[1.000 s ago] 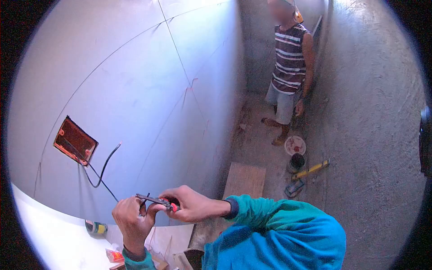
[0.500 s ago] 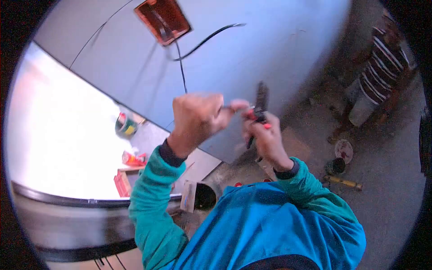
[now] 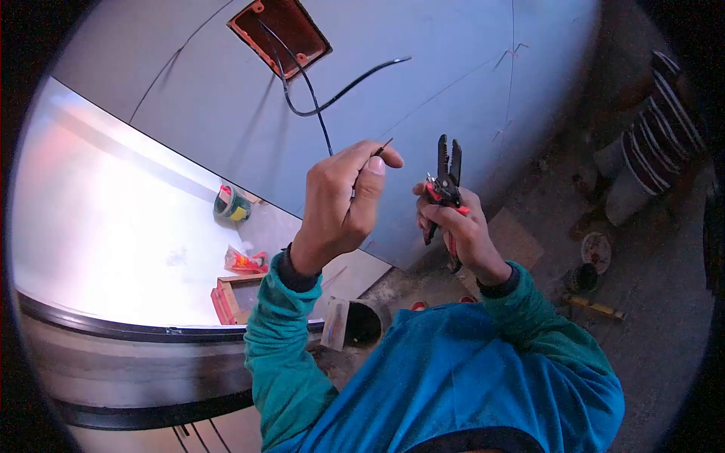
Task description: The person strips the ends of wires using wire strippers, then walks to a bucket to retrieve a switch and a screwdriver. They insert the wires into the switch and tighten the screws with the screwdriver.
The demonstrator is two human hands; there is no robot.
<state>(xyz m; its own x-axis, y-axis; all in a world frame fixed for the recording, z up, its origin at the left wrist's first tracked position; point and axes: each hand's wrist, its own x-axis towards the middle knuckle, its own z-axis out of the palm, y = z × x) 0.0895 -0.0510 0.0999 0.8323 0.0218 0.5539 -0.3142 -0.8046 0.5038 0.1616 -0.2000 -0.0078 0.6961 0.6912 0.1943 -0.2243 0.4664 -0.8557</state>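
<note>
My left hand [image 3: 340, 200] pinches a black wire [image 3: 320, 121] near its end, and a short bare copper tip sticks out past the thumb and forefinger. That wire runs up into an orange-red wall box [image 3: 318, 39]. A second black wire [image 3: 362, 79] curves out of the same box, its free end pointing right. In my right hand [image 3: 462, 226] is a wire stripper [image 3: 445, 181] with red and black handles. Its black jaws point upward, slightly parted, with nothing between them. The tool is beside the wire's tip and apart from it.
A person in a striped shirt [image 3: 664, 121] is at the right. Below lie a round container [image 3: 583, 278] and a yellow level-like bar [image 3: 596, 306]. At the left are a green bucket [image 3: 232, 205], a red packet [image 3: 246, 261] and a red-edged wooden frame [image 3: 224, 302].
My hands have moved apart, and the wire stripper is now away from the wire. A bare copper tip now shows at my left fingers. The view has shifted slightly.
</note>
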